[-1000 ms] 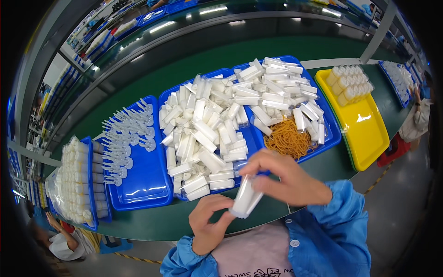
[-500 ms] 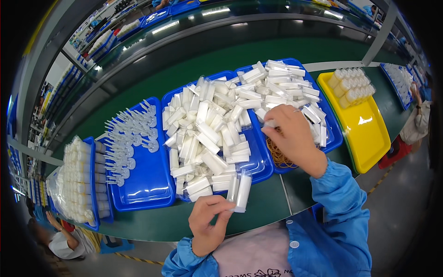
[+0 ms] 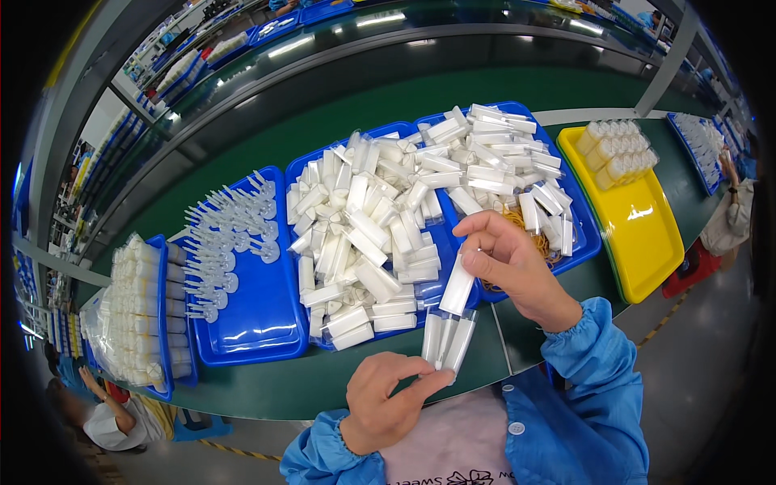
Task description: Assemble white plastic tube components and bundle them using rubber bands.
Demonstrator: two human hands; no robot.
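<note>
My left hand (image 3: pixel 392 398) pinches the lower end of a pair of white oblong pieces in clear plastic sleeves (image 3: pixel 459 347), held upright side by side in front of the trays. My right hand (image 3: pixel 517 263) grips a single white sleeved piece (image 3: pixel 458 284) between thumb and fingers. Its lower end meets the top of the pair; whether it is inside them I cannot tell. Behind my hands, a blue tray (image 3: pixel 440 293) holds a heap of like white pieces (image 3: pixel 368 230). A second blue tray (image 3: pixel 584 250) carries more of them, plus brown rubber bands (image 3: pixel 540 242) partly behind my right hand.
Left stands a blue tray (image 3: pixel 259 323) of clear stemmed plastic parts (image 3: pixel 230 234), then a tray stacked with white cylinders (image 3: pixel 133 315). A yellow tray (image 3: pixel 638 234) with packed bottle-like pieces (image 3: pixel 616 153) lies right. Other people sit at both ends of the green table (image 3: pixel 267 400).
My right hand has come from the rubber-band area toward my left, now with a white sleeved piece in it. My left hand has shifted right and tilted its pair.
</note>
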